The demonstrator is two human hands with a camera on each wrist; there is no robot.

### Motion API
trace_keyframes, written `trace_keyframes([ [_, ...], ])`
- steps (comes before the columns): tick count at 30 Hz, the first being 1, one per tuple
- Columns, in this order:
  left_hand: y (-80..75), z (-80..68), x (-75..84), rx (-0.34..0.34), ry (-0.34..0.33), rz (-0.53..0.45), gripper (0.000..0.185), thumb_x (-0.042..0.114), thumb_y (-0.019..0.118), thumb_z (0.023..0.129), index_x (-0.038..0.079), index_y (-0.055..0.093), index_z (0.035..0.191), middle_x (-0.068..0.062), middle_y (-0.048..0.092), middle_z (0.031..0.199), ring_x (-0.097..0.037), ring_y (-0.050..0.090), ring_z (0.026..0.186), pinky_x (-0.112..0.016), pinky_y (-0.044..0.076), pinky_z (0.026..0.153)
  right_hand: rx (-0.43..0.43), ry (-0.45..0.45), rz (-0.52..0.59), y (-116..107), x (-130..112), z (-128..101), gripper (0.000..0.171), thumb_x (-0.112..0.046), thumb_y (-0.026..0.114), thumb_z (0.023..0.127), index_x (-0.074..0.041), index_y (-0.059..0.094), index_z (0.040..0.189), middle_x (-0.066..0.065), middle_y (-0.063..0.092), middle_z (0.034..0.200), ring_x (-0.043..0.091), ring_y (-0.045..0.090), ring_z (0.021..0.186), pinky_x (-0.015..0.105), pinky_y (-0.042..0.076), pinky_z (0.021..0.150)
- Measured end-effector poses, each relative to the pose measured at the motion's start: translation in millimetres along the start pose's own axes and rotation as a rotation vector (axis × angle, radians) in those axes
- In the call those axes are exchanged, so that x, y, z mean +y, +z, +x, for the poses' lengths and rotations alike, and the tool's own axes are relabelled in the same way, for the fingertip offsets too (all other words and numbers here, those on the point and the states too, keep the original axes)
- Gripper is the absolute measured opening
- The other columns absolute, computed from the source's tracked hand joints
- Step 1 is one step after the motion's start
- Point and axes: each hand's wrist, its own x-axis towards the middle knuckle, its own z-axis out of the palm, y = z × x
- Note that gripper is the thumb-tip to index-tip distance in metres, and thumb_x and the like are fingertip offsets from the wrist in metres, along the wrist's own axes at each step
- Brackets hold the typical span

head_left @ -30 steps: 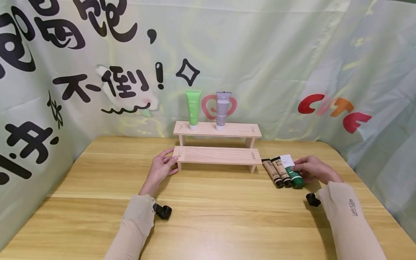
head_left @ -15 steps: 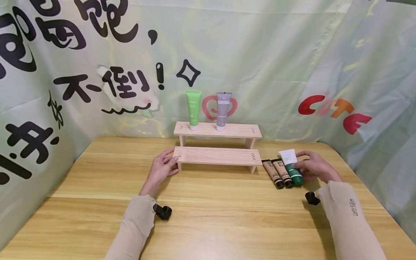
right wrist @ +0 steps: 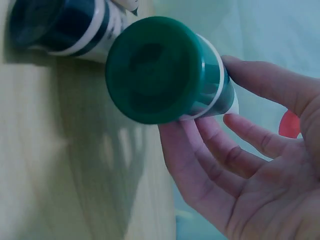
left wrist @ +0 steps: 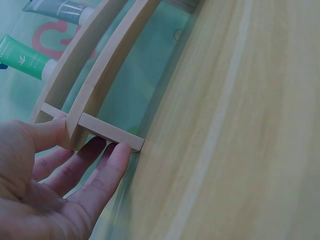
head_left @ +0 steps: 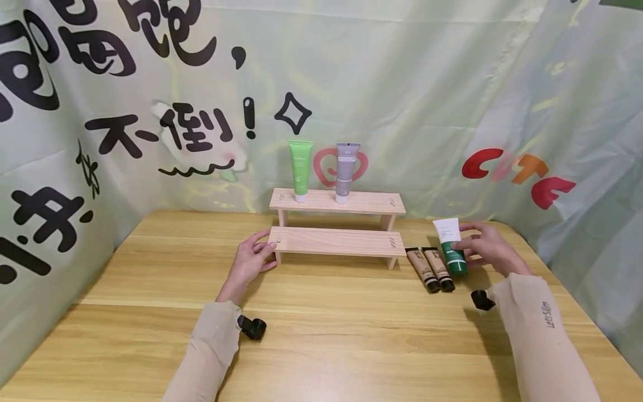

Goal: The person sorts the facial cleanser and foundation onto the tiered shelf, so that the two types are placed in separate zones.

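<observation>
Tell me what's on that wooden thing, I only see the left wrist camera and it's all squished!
Observer: Two tubes stand upright on the top step of the wooden shelf: a light green tube and a grey tube.
Child: What is the other hand doing?
Observer: The right hand holds a dark green tube, tilted up off the table.
Child: Any more tubes?
Observer: Two tan tubes lie side by side on the table, right of the shelf.
</observation>
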Motion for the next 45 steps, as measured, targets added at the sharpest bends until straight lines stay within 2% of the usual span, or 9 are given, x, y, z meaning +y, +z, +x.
trace_keyframes([
  [7,-0.6,-1.0,-1.0,0.001,0.001,0.007,0.048,0.007,0.056,0.105,0.002,0.044,0.152,-0.03,0.059,0.132,-0.032,0.062,0.112,-0.032,0.062,0.08,0.034,-0.052,0.01,2.6,-6.7,2.9,0.068,-0.013,0.063,0.102,0.015,0.023,0.148,0.032,0.044,0.128,0.024,0.061,0.085,0.044,0.063,0.077],
  [12,-0.8,-1.3,-0.7,-0.001,0.005,0.005,0.048,0.007,0.056,0.105,0.002,0.044,0.152,-0.029,0.06,0.13,-0.028,0.063,0.108,-0.032,0.062,0.081,0.042,-0.065,-0.002,3.5,-9.7,4.7,0.066,-0.014,0.063,0.101,0.015,0.025,0.147,0.031,0.044,0.128,0.026,0.06,0.088,0.043,0.064,0.076],
  [19,-1.4,-0.7,-1.2,-0.014,0.03,-0.004,0.049,0.005,0.056,0.105,0.001,0.043,0.152,-0.029,0.061,0.127,-0.021,0.065,0.1,-0.035,0.062,0.082,0.063,-0.096,0.035,6.4,-19.7,6.9,0.069,-0.011,0.063,0.101,0.016,0.021,0.15,0.032,0.041,0.132,0.029,0.061,0.091,0.046,0.064,0.077],
  [29,-1.3,-0.4,-1.3,-0.008,0.023,-0.012,0.049,0.005,0.056,0.105,0.001,0.044,0.152,-0.029,0.061,0.128,-0.022,0.065,0.101,-0.037,0.062,0.083,0.143,-0.164,0.083,11.3,-41.1,11.6,0.07,-0.009,0.065,0.1,0.012,0.023,0.151,0.032,0.039,0.138,0.031,0.057,0.098,0.041,0.064,0.075],
  [37,-1.2,0.4,-1.4,-0.011,0.027,-0.017,0.049,0.004,0.056,0.105,0.0,0.043,0.152,-0.03,0.06,0.129,-0.02,0.064,0.099,-0.037,0.062,0.083,0.195,-0.225,0.124,15.5,-55.1,13.8,0.067,-0.004,0.068,0.097,0.008,0.028,0.15,0.025,0.043,0.135,0.012,0.056,0.088,0.034,0.064,0.069],
  [45,-1.2,-1.1,-1.0,-0.01,0.03,-0.012,0.049,0.004,0.056,0.105,0.0,0.043,0.152,-0.03,0.06,0.128,-0.022,0.064,0.1,-0.036,0.062,0.083,0.236,-0.247,0.142,19.1,-68.5,14.9,0.067,-0.004,0.069,0.097,0.006,0.03,0.15,0.022,0.044,0.133,0.017,0.056,0.091,0.035,0.064,0.072],
])
